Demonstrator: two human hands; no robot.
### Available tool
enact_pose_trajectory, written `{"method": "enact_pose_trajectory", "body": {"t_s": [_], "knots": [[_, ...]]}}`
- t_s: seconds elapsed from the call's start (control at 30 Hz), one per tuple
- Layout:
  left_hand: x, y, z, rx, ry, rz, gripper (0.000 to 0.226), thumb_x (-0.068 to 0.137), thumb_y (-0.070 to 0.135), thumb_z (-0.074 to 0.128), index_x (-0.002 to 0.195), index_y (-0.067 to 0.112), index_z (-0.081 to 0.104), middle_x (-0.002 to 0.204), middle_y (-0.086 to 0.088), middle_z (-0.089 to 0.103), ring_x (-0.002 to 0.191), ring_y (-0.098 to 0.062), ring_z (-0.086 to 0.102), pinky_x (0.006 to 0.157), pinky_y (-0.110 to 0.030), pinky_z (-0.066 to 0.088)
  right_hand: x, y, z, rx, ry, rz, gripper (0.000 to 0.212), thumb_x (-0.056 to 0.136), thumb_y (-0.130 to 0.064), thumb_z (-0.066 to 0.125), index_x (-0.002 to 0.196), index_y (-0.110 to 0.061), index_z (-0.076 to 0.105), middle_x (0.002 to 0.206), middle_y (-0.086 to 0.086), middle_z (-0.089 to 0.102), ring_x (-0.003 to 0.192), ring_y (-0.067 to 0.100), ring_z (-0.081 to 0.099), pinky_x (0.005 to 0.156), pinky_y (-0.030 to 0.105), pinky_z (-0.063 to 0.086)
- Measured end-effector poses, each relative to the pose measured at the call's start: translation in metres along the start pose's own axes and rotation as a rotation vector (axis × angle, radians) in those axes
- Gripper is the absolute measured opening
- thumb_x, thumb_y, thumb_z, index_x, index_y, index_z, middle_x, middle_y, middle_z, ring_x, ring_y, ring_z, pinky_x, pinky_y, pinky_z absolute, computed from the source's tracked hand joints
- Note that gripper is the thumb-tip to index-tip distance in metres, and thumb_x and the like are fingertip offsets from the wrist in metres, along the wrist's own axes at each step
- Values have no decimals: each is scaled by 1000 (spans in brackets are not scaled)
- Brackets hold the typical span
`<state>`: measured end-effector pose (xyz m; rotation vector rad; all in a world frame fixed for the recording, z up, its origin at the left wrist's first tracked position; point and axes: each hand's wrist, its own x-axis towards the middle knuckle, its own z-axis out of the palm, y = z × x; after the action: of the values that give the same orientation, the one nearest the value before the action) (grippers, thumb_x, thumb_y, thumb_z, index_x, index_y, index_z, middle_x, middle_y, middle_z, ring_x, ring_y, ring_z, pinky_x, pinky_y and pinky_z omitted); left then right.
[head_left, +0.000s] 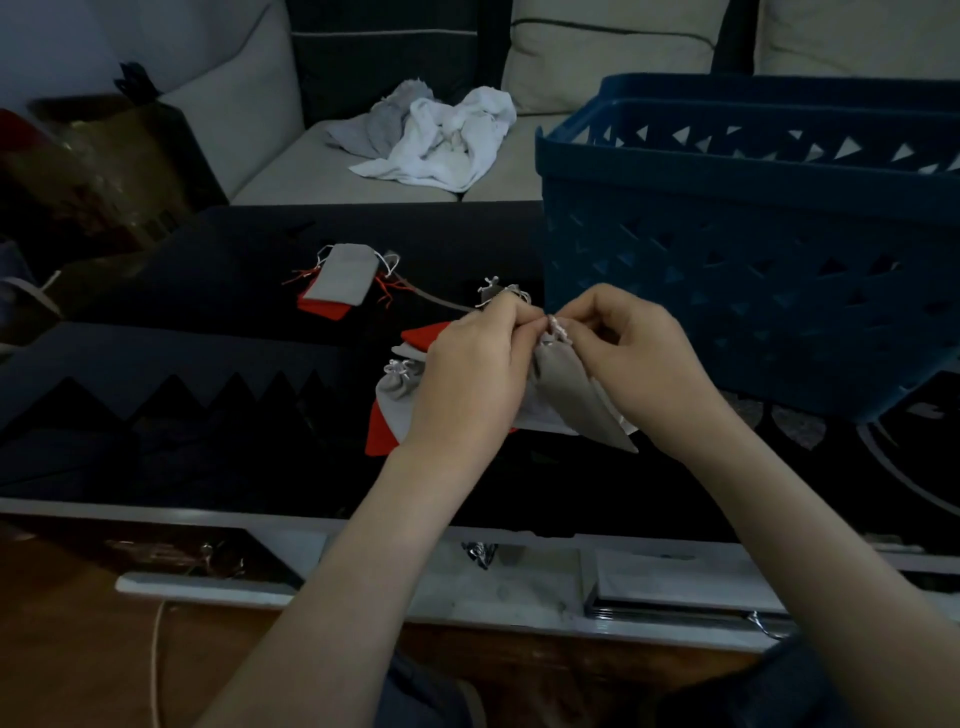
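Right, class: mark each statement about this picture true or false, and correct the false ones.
1. The left hand and right hand both pinch the top of the held grey pouch. True.
2. The blue basket stands left of the hands. False: it stands to their right.
3. White cloths lie on the sofa. True.
4. The other grey pouch lies inside the basket. False: it lies on a red pouch on the dark table.
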<state>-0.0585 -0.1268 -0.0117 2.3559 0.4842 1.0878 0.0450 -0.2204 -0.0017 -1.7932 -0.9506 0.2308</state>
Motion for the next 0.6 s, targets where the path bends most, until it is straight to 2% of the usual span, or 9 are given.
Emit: {"method": "enact_pose_trajectory", "body": {"t_s": [0.07, 0.13, 0.23, 0.33, 0.43, 0.47, 0.5, 0.57, 0.6], "knots": [[0, 3, -3, 3, -27, -44, 16, 96, 23, 54, 92, 8, 60, 72, -1, 64, 67, -13, 61, 61, -33, 49, 0, -1, -1, 39, -14, 11, 14, 91, -21, 60, 80, -26, 65, 75, 0, 66, 74, 19, 62, 75, 42, 52], [0, 6, -4, 54, -67, -63, 17, 98, 26, 50, 92, 11, 53, 66, 0, 57, 62, -16, 58, 56, -35, 45, 0, -1, -2, 63, -48, 18, 15, 91, -23, 59, 78, -28, 65, 76, 1, 67, 76, 21, 63, 76, 45, 52], [1, 4, -6, 250, -67, -14, 18, 100, 26, 43, 101, 9, 51, 68, 1, 54, 62, -19, 54, 49, -32, 36, 2, 1, -4, 55, -21, 45, 18, 91, -20, 58, 74, -26, 63, 71, -2, 64, 66, 13, 58, 68, 34, 48], [5, -1, -8, 344, -2, -18, 16, 99, 18, 42, 103, 7, 53, 77, -1, 50, 66, -18, 45, 49, -26, 24, 8, 6, -9, 125, 69, 132, 20, 91, -15, 57, 72, -21, 62, 67, 1, 59, 64, 11, 55, 67, 32, 50], [6, -3, -6, 221, -33, -92, 10, 95, 10, 43, 90, 13, 51, 85, -9, 62, 73, -24, 54, 57, -38, 41, 10, 10, -7, 121, 87, 164, 21, 91, -16, 58, 71, -22, 62, 63, -1, 55, 63, 11, 52, 67, 30, 46], [6, -4, -6, 170, -33, -112, 13, 94, 6, 44, 85, 15, 48, 88, -11, 65, 74, -24, 58, 62, -43, 46, 9, 11, -6, 133, 73, 182, 21, 91, -17, 58, 71, -22, 63, 65, 1, 57, 65, 12, 53, 69, 31, 47], [6, -4, -6, 115, -31, -128, 18, 94, 4, 45, 80, 16, 46, 90, -11, 68, 73, -21, 59, 64, -41, 48, 9, 12, -6, 153, 50, 201, 22, 91, -17, 58, 71, -22, 64, 70, 5, 61, 69, 15, 57, 73, 34, 50], [4, -1, -10, 0, -36, -175, 22, 95, 5, 45, 75, 15, 46, 96, -8, 69, 68, -7, 57, 63, -27, 48, 8, 11, -10, 218, -17, 236, 23, 92, -17, 57, 71, -21, 67, 78, 7, 67, 78, 19, 63, 79, 39, 52], [6, 0, -13, -51, -46, -199, 23, 95, 7, 46, 74, 13, 48, 96, -5, 69, 70, 0, 55, 64, -21, 46, 8, 8, -12, 258, -44, 249, 23, 93, -17, 57, 73, -21, 68, 78, 5, 68, 78, 18, 63, 77, 37, 53]]}}
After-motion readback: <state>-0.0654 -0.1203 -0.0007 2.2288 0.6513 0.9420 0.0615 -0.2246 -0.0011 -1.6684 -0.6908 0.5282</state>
